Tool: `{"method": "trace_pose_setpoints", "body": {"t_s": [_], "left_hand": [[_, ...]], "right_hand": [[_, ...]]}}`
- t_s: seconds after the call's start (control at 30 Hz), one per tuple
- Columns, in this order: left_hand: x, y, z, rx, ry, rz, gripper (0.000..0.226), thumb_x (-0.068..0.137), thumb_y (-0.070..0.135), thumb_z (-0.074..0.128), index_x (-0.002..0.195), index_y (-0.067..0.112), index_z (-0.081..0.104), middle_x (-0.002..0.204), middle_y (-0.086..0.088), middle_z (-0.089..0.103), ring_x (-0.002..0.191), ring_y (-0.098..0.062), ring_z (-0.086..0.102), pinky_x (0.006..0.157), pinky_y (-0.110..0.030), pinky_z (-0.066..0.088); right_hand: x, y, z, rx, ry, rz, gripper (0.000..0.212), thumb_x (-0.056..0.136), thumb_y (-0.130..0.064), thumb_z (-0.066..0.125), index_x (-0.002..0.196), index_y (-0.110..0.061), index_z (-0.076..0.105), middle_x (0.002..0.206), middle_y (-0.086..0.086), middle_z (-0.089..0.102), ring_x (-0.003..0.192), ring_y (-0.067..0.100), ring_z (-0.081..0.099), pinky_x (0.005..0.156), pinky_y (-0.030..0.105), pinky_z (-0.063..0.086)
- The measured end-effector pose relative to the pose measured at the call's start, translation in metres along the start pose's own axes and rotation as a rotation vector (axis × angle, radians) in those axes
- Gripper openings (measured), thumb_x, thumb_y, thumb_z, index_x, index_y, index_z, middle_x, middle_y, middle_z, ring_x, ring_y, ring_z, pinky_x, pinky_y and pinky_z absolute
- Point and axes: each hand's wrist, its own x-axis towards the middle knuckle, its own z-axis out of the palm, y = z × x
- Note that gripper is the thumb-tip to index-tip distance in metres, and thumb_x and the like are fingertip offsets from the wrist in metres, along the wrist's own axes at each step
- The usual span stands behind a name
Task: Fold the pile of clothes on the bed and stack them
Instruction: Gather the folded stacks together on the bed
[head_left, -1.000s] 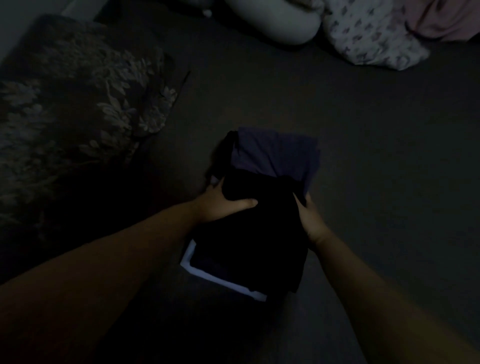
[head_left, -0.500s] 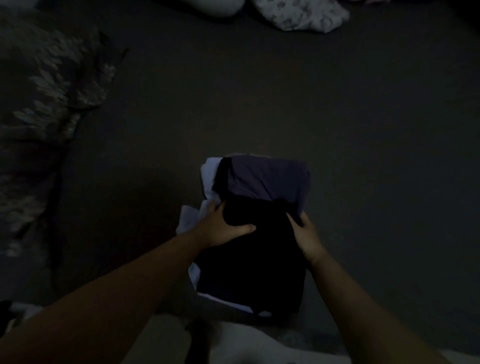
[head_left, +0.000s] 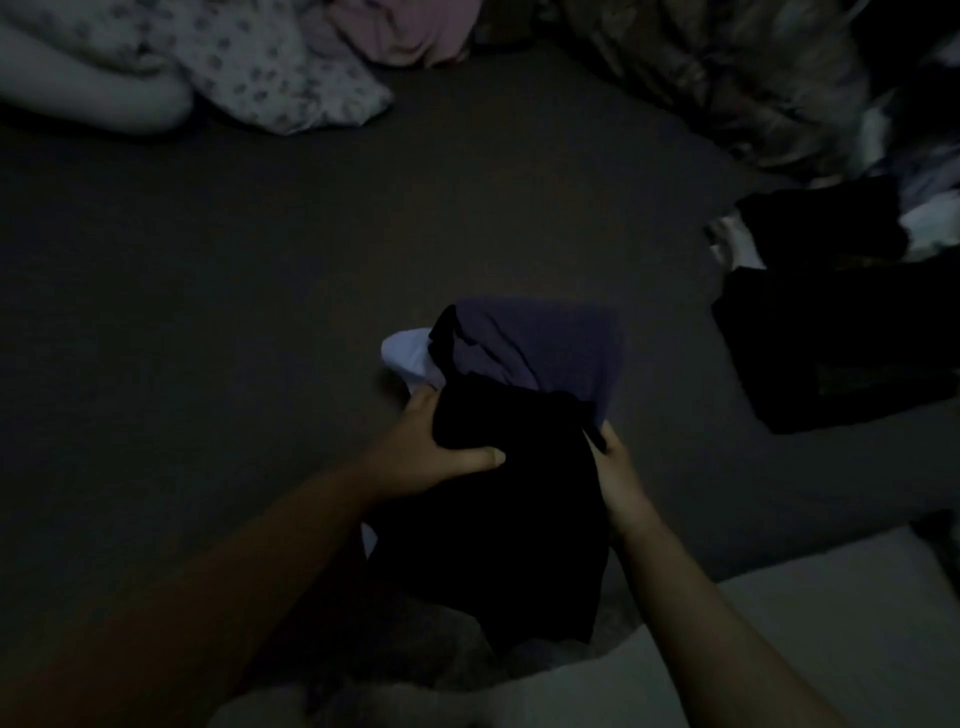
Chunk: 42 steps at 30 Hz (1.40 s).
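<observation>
A stack of folded clothes sits between my hands in the dim head view: a black garment (head_left: 498, 525) on top, a purple one (head_left: 550, 348) under it, and a white piece (head_left: 408, 353) poking out at the left. My left hand (head_left: 431, 457) grips the stack's left side with the thumb laid over the black cloth. My right hand (head_left: 618, 473) holds the right side, fingers tucked under the stack. The stack hangs over the near edge of the dark bed sheet (head_left: 234, 312).
A heap of dark and white clothes (head_left: 831, 291) lies at the right. A flowered white cloth (head_left: 270, 78) and a pink garment (head_left: 405, 26) lie at the far side. A patterned blanket (head_left: 727, 78) is bunched at the upper right. Pale floor (head_left: 779, 623) shows below.
The view has swung right, bringing the heap of clothes into sight. Both hands keep their hold on the stack, which has shifted right across the bed.
</observation>
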Motion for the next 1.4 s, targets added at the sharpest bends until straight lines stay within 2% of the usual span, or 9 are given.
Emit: {"method": "trace_pose_setpoints", "body": {"t_s": [0.23,0.43,0.53,0.63,0.77,0.9,1.03,1.27,1.4], "left_hand": [[0.036,0.105,0.057,-0.037,-0.104,0.143,0.100,0.055,0.059,0.077,0.137,0.044,0.022,0.145,0.017,0.024,0.130,-0.006,0.037,0.108,-0.034,0.035],[0.090,0.182,0.112,-0.014,-0.270,0.221,0.100,0.062,0.061,0.075,0.141,0.049,0.016,0.147,0.025,0.014,0.133,-0.008,0.032,0.111,-0.039,0.034],[0.124,0.217,0.142,-0.033,-0.319,0.226,0.104,0.059,0.063,0.075,0.141,0.048,0.014,0.146,0.025,0.015,0.133,-0.007,0.033,0.110,-0.039,0.035],[0.165,0.248,0.176,-0.073,-0.337,0.237,0.106,0.059,0.060,0.077,0.143,0.043,0.015,0.145,0.023,0.019,0.133,-0.006,0.033,0.110,-0.035,0.034],[0.233,0.278,0.223,-0.194,-0.331,0.213,0.098,0.062,0.048,0.081,0.137,0.043,0.018,0.145,0.018,0.025,0.133,-0.003,0.033,0.109,-0.029,0.033],[0.306,0.279,0.244,-0.293,-0.255,0.086,0.113,0.054,0.050,0.086,0.145,0.028,0.024,0.144,0.010,0.040,0.127,-0.002,0.044,0.106,-0.027,0.041],[0.371,0.249,0.226,-0.269,-0.036,-0.082,0.064,0.075,0.014,0.076,0.128,0.020,0.041,0.120,0.010,0.052,0.091,0.010,0.051,0.068,0.004,0.041],[0.422,0.157,0.207,-0.256,0.059,-0.266,0.046,0.084,0.026,0.066,0.121,0.040,0.042,0.122,0.016,0.051,0.102,0.000,0.054,0.080,-0.013,0.042],[0.445,0.137,0.201,-0.539,0.214,-0.345,0.036,0.100,0.044,0.025,0.119,0.031,0.053,0.113,0.007,0.064,0.101,-0.009,0.062,0.080,-0.028,0.046]], "right_hand": [[-0.014,-0.076,-0.100,0.039,0.154,-0.073,0.037,0.085,-0.025,0.065,0.120,-0.016,0.055,0.091,-0.004,0.067,0.079,0.009,0.061,0.068,0.014,0.049],[-0.022,-0.137,-0.184,0.021,0.279,-0.076,0.027,0.089,-0.020,0.060,0.114,-0.021,0.051,0.122,0.017,0.059,0.092,0.018,0.061,0.063,0.014,0.049],[-0.014,-0.164,-0.225,0.013,0.342,-0.087,0.059,0.061,-0.044,0.084,0.108,-0.019,0.056,0.110,0.013,0.063,0.078,0.013,0.066,0.052,0.009,0.048],[0.009,-0.187,-0.274,-0.039,0.449,-0.103,0.034,0.094,-0.006,0.048,0.128,-0.009,0.049,0.118,0.017,0.056,0.099,0.027,0.057,0.048,0.003,0.042],[0.067,-0.218,-0.343,-0.159,0.387,-0.121,0.023,0.093,-0.011,0.051,0.113,-0.023,0.052,0.105,0.006,0.061,0.080,0.009,0.056,0.063,0.014,0.047],[0.155,-0.240,-0.383,-0.220,0.297,-0.176,0.023,0.089,-0.012,0.058,0.104,-0.030,0.058,0.093,-0.010,0.064,0.080,0.003,0.058,0.066,0.006,0.046],[0.267,-0.207,-0.369,-0.219,0.132,-0.204,0.031,0.085,-0.002,0.061,0.105,-0.026,0.062,0.094,-0.013,0.070,0.087,0.001,0.063,0.078,0.012,0.046],[0.370,-0.106,-0.328,-0.117,-0.090,0.034,0.046,0.092,-0.020,0.056,0.131,-0.035,0.038,0.114,-0.013,0.054,0.097,0.002,0.054,0.086,0.021,0.041],[0.381,-0.097,-0.342,-0.098,-0.091,0.099,0.066,0.090,-0.023,0.056,0.146,-0.032,0.021,0.130,-0.011,0.042,0.100,-0.002,0.048,0.086,0.021,0.039]]}}
